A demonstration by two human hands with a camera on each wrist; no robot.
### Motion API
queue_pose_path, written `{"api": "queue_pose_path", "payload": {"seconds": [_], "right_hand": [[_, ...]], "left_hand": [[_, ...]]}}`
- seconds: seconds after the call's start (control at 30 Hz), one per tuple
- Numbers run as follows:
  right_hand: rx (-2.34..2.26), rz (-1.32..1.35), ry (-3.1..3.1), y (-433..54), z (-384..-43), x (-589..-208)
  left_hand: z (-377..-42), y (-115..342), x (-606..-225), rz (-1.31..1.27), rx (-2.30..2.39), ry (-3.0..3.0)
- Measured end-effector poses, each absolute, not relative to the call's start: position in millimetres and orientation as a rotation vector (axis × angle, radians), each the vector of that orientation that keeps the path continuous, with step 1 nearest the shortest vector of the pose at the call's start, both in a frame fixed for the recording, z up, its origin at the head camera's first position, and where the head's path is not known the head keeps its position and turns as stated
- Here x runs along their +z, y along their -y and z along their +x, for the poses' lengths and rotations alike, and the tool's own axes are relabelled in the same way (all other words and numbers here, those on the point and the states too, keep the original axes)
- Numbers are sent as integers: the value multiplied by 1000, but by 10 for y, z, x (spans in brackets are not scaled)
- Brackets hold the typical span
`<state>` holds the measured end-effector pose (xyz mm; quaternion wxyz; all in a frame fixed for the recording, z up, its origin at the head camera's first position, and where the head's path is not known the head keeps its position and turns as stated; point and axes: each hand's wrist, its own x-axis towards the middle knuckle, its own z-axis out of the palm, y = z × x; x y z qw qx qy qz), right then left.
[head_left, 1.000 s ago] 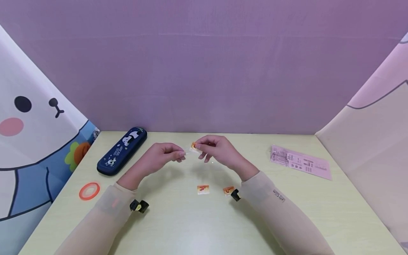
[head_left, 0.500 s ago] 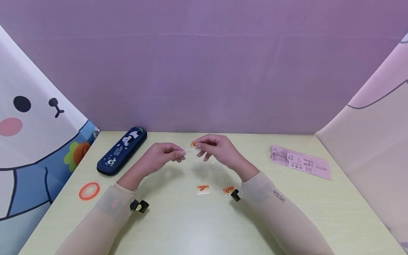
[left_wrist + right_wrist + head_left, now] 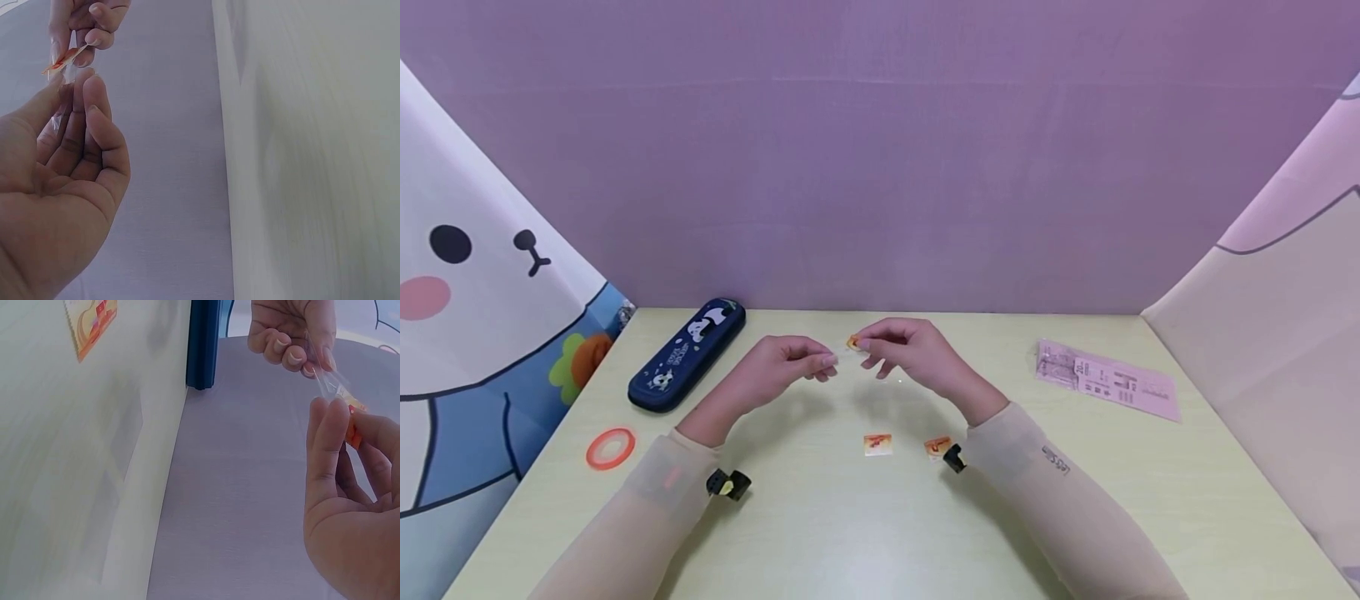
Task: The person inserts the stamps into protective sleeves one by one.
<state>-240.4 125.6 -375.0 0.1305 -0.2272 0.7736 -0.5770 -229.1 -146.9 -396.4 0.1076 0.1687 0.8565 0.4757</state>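
Note:
Close together above the back of the table, both hands work on one small item. My right hand (image 3: 910,357) pinches a small orange-and-white printed packet (image 3: 354,428) between thumb and fingers. From its edge a thin clear plastic strip (image 3: 325,381) reaches across to my left hand (image 3: 786,367), whose thumb and forefinger pinch its other end. In the left wrist view the packet (image 3: 61,64) appears folded or tilted, nearly edge-on. Two similar orange-and-white packets lie on the table below the hands, one at centre (image 3: 877,445) and one beside the right sleeve (image 3: 937,447).
A dark blue pencil case (image 3: 688,354) with panda prints lies at the back left. Nearer the front is an orange ring (image 3: 592,454). On the right lies a pink printed package (image 3: 1127,392) with a clear part. A purple backdrop (image 3: 880,167) rises behind the table's far edge.
The packet in my right hand has turned slightly, showing less of its printed face than a second ago. The left hand stays in place.

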Motion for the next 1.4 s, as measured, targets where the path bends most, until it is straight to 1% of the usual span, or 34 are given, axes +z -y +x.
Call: {"api": "queue_pose_path", "payload": {"seconds": [0.6, 1.4], "right_hand": [[-1621, -645, -2256, -1267, -2405, -3772], [-1548, -604, -2231, -1266, -2419, -3755]], "left_hand": [[-2283, 1443, -3958, 473, 1385, -2529], [-2286, 1438, -3989, 522, 1411, -2558]]}}
